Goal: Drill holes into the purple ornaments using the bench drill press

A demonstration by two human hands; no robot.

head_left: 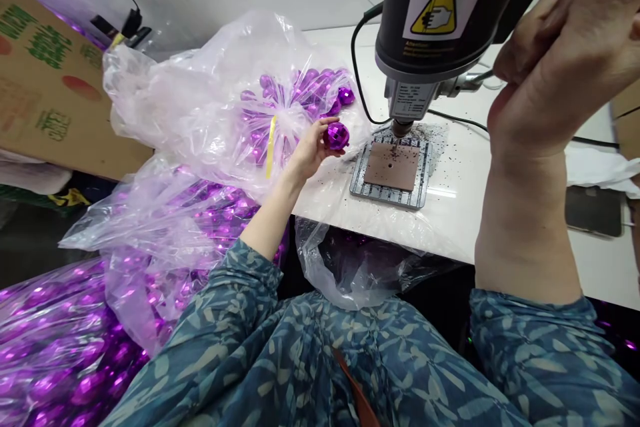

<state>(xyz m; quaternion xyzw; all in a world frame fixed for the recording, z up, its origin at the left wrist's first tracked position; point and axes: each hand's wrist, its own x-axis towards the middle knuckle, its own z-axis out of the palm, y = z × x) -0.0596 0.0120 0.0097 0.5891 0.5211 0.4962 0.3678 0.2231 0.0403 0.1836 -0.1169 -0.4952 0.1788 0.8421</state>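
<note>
Between the fingers of my left hand (pixel 315 147) is a shiny purple faceted ball (pixel 337 136), held just left of the drill press base. My right hand (pixel 555 47) is raised and closed round the lever (pixel 475 81) of the drill press (pixel 440 7); its grip end is hidden in the fist. Below the chuck (pixel 401 128) lies a brown square plate (pixel 395 167) with a small hole, on the slotted metal base (pixel 360 192). Dark shavings are scattered over both. More purple balls (pixel 313 90) sit in an open clear plastic bag (pixel 200 87) beside my left hand.
Big clear bags of purple balls (pixel 60 347) fill the lower left. A cardboard box (pixel 65 80) stands at the far left. Another plastic bag (pixel 345 273) hangs at the edge of the white table (pixel 450 233). A dark phone (pixel 595 210) and a black cable (pixel 457 118) lie rightward.
</note>
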